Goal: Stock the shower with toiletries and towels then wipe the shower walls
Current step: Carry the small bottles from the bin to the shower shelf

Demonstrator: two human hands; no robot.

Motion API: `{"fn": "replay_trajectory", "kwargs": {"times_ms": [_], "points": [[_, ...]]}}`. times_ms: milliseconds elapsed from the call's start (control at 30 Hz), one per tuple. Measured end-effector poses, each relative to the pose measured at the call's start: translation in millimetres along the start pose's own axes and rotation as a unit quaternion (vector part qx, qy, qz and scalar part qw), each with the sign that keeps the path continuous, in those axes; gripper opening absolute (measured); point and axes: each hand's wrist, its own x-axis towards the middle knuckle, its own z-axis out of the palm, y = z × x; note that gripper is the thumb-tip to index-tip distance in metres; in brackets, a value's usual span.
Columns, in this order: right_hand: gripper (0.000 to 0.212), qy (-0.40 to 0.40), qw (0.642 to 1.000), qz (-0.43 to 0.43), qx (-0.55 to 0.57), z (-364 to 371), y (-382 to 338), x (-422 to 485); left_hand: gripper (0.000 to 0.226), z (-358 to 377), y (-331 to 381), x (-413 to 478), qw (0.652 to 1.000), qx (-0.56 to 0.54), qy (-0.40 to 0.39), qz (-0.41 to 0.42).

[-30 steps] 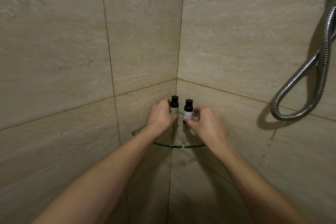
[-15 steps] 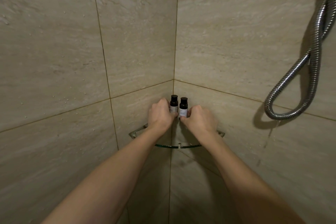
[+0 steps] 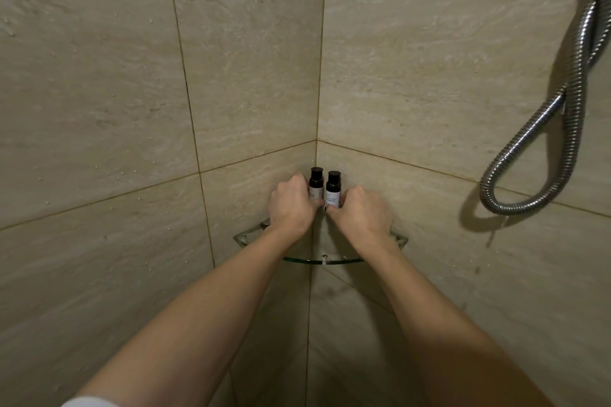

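Two small dark toiletry bottles with black caps and pale labels stand upright side by side in the corner, on a glass corner shelf [image 3: 246, 238]. My left hand [image 3: 291, 205] is wrapped around the left bottle [image 3: 316, 179]. My right hand [image 3: 362, 213] grips the right bottle [image 3: 333, 187]. The bottles almost touch each other. Their bases are hidden behind my fingers.
Beige stone-look tiled walls [image 3: 132, 92] meet at the corner, with water droplets on the left wall. A chrome shower hose [image 3: 558, 129] hangs in a loop on the right wall. A white sleeve edge [image 3: 87, 402] shows at the bottom left.
My right hand has brought its bottle leftward until it stands close beside the left bottle. Both hands have stayed on the bottles; the view has shifted slightly.
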Motion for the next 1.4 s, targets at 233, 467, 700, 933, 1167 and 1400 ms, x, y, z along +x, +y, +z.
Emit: {"fn": "replay_trajectory", "kwargs": {"times_ms": [233, 467, 700, 933, 1167, 1400], "points": [[0.035, -0.003, 1.000, 0.002, -0.021, -2, 1, -1, 0.033, 1, -3, 2, 1.000, 0.000, -0.012, 0.005], [0.026, 0.021, 0.999, 0.000, 0.024, -1, 10, -7, 0.037, -15, -13, -2, 0.997, -0.022, -0.070, 0.017], [0.022, 0.078, 0.994, -0.031, 0.074, -13, 13, -31, 0.038, -36, -26, -37, 0.993, -0.020, -0.075, 0.088], [0.016, 0.195, 0.975, -0.016, 0.106, -18, 50, -94, 0.025, -46, -23, -92, 0.954, -0.040, -0.023, 0.297], [0.016, 0.129, 0.982, 0.102, 0.094, -14, 111, -209, 0.019, -22, -44, -166, 0.898, -0.099, -0.079, 0.422], [0.024, -0.007, 0.943, 0.331, 0.033, 9, 139, -421, 0.030, 44, -155, -292, 0.856, -0.064, -0.384, 0.339]]}}
